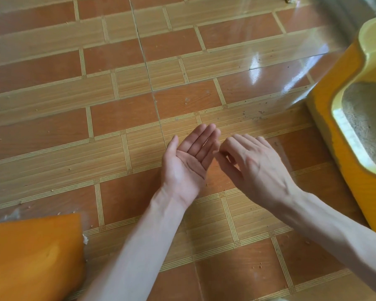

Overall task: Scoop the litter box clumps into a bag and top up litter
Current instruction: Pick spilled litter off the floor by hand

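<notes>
Both bare hands hover above the glossy orange-and-tan tiled floor (122, 118). The left hand (188, 164) lies palm up, its fingers (201, 139) straight, together and holding nothing. The right hand (253, 165) is palm down just beside it, its fingers (227, 146) loosely curled near the left fingertips; whether they pinch anything cannot be told. The yellow-rimmed orange plastic litter box (334, 101), with grey litter (365, 118) inside, stands at the right edge. An orange flat object (33, 257) lies at lower left.
</notes>
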The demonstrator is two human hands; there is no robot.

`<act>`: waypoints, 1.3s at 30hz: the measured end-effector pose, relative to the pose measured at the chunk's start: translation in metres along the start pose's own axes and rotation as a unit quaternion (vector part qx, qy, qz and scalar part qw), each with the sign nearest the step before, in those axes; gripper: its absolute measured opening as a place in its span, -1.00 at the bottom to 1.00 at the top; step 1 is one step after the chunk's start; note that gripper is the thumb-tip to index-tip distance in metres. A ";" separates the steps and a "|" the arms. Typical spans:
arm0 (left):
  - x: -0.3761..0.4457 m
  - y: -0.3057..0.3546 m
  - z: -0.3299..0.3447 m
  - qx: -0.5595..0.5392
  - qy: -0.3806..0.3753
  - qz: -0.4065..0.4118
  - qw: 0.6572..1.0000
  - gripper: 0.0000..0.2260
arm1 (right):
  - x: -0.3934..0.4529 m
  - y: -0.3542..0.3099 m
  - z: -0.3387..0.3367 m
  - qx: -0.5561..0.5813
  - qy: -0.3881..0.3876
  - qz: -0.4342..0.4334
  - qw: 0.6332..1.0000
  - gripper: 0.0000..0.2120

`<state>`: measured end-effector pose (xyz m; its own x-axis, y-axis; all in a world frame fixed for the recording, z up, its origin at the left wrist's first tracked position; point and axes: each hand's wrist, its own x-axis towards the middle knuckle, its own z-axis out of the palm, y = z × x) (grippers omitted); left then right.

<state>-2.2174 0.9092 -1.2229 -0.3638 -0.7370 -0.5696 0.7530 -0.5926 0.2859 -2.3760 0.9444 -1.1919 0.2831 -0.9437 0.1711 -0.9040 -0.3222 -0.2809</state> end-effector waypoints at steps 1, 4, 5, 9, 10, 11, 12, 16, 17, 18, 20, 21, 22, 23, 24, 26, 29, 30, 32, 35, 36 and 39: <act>0.001 -0.001 0.001 -0.001 0.003 0.005 1.000 -0.46 | -0.004 0.009 0.001 -0.001 -0.003 0.023 1.000 -0.77; 0.003 -0.001 0.005 0.010 0.007 0.016 1.000 -0.47 | -0.023 0.039 0.005 -0.023 -0.015 0.100 0.995 -0.82; 0.004 0.000 0.007 0.015 0.008 0.016 1.000 -0.47 | -0.030 0.049 0.006 -0.036 -0.021 0.126 0.991 -0.82; 0.003 0.003 0.015 0.043 0.016 0.010 0.999 -0.46 | -0.051 0.077 0.011 -0.074 -0.056 0.192 0.977 -0.78; 0.004 0.004 0.016 0.048 0.019 0.008 0.999 -0.46 | -0.053 0.081 0.013 -0.077 -0.060 0.202 0.974 -0.77; 0.004 0.005 0.017 0.048 0.021 0.008 0.999 -0.46 | -0.054 0.082 0.014 -0.080 -0.059 0.208 0.973 -0.77; 0.005 0.007 0.017 0.045 0.021 0.012 0.999 -0.46 | -0.054 0.083 0.014 -0.083 -0.055 0.209 0.973 -0.76; 0.012 0.009 0.020 0.027 0.023 0.031 0.999 -0.46 | -0.038 0.085 0.018 -0.122 -0.061 0.191 0.972 -0.69; 0.013 0.008 0.020 0.031 0.023 0.031 0.999 -0.46 | -0.032 0.084 0.019 -0.135 -0.060 0.180 0.973 -0.67; 0.014 0.008 0.021 0.037 0.021 0.028 0.999 -0.47 | -0.025 0.083 0.020 -0.149 -0.061 0.169 0.972 -0.65; 0.014 0.007 0.020 0.046 0.025 0.024 0.998 -0.47 | -0.014 0.081 0.022 -0.184 -0.074 0.142 0.970 -0.59; 0.012 0.008 0.019 0.048 0.028 0.025 0.998 -0.47 | -0.010 0.078 0.024 -0.196 -0.080 0.122 0.970 -0.56; 0.011 0.008 0.018 0.050 0.028 0.026 0.998 -0.47 | -0.008 0.076 0.026 -0.208 -0.088 0.108 0.968 -0.54; 0.009 0.009 0.017 0.047 0.027 0.027 0.998 -0.47 | -0.006 0.074 0.027 -0.216 -0.093 0.095 0.967 -0.53; 0.008 0.010 0.017 0.041 0.028 0.029 0.998 -0.47 | -0.005 0.073 0.028 -0.225 -0.098 0.087 0.965 -0.54; 0.007 0.010 0.016 0.035 0.034 0.031 0.998 -0.47 | -0.005 0.072 0.032 -0.235 -0.093 0.063 0.965 -0.63; 0.009 0.008 0.017 0.036 0.036 0.033 0.998 -0.48 | -0.010 0.076 0.036 -0.247 -0.080 0.002 0.966 -0.94; 0.009 0.008 0.019 0.037 0.035 0.032 0.998 -0.48 | -0.011 0.076 0.035 -0.251 -0.087 -0.002 0.964 -0.88; 0.008 0.006 0.021 0.036 0.031 0.028 0.998 -0.48 | -0.012 0.076 0.033 -0.259 -0.099 -0.004 0.961 -0.84; 0.007 0.001 0.025 0.033 0.028 0.021 0.999 -0.48 | -0.011 0.073 0.033 -0.267 -0.098 -0.001 0.959 -0.89; 0.007 -0.001 0.026 0.033 0.029 0.019 0.999 -0.48 | -0.010 0.070 0.031 -0.266 -0.107 0.006 0.958 -0.89; 0.007 -0.007 0.028 0.033 0.031 0.012 0.999 -0.48 | -0.011 0.071 0.032 -0.258 -0.114 0.041 0.959 -0.91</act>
<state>-2.2407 0.8990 -1.2078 -0.3095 -0.7316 -0.6074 0.7230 -0.5960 0.3494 -2.4335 0.9294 -1.2436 0.2141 -0.9751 -0.0584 -0.9477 -0.2218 0.2295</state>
